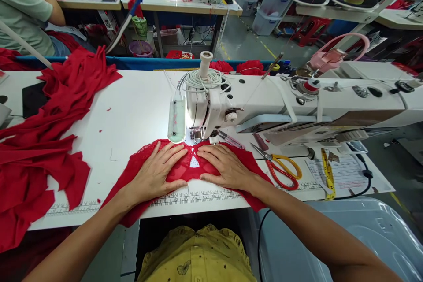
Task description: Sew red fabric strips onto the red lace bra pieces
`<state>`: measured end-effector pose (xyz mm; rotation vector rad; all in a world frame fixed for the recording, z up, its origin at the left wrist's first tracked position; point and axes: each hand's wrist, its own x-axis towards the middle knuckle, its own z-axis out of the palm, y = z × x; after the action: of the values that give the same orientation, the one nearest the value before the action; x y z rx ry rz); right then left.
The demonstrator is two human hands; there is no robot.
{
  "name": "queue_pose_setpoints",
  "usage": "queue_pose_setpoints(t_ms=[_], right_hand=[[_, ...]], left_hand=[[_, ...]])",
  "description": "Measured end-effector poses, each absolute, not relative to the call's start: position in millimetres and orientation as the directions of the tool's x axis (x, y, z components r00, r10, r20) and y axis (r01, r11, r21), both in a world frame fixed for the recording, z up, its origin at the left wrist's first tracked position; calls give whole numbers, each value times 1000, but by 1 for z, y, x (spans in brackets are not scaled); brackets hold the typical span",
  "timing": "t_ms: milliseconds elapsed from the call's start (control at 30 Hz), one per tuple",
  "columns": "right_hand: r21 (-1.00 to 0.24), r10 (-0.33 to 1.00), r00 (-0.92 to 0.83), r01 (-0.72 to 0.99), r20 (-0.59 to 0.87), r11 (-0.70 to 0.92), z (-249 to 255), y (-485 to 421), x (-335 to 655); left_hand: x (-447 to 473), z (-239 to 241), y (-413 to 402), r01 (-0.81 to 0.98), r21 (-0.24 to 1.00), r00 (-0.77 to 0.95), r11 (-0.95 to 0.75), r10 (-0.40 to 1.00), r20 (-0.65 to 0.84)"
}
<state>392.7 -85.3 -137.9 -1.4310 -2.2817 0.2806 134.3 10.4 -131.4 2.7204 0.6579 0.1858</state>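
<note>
A red lace garment piece [185,172] lies spread on the white sewing table, its far edge at the needle area of the sewing machine [197,134]. My left hand [160,167] rests flat on its left half, fingers stretched toward the presser foot. On the right half lies my right hand [224,165], also flat with fingers extended. Between the two hands a small opening in the lace shows white table through it. Both hands press the cloth from above rather than grasp it. The fabric's sides hang over the table's front edge.
Red fabric pieces [62,105] heap on the left. Scissors [280,167], a yellow tape measure [328,176] and a written sheet [350,172] lie right of my right hand. A clear plastic bin [330,229] stands lower right. Another person [29,13] sits beyond, at upper left.
</note>
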Motion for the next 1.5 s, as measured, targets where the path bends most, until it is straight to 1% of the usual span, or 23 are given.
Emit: queue_pose_setpoints(t_ms=[300,633,900,1033,1133,1200,1267,1300,1367,1500], right_hand=[[-387,897,-373,811,237,439,-138,-85,393],[-398,902,-372,810,220,431,-137,-85,392],[-399,901,-370,809,225,432,-139,-84,393],[-415,900,-368,799,233,434,-133,-86,392],[-478,912,-327,777,250,410,-121,-92,386],[-550,932,-236,757,275,354,-115,-97,380],[-618,949,-125,733,288,284,-113,-100,372],[-637,955,-85,727,283,254,-114,-101,370],[-635,963,-68,739,261,224,-120,-102,366],[-557,964,-147,792,221,248,-133,-101,372]], left_hand=[[134,-127,11,383,309,908,-871,417,49],[130,-127,13,331,371,924,-868,378,61],[125,-130,18,311,383,929,-870,363,69],[123,-120,16,298,397,933,-868,352,68],[129,-107,3,312,429,904,-848,404,142],[138,-103,-10,330,511,830,-794,501,243],[149,-107,-21,330,613,716,-718,613,334],[154,-112,-24,331,643,664,-691,655,361],[159,-125,-29,353,636,621,-686,680,389],[152,-145,-24,430,505,696,-748,631,342]])
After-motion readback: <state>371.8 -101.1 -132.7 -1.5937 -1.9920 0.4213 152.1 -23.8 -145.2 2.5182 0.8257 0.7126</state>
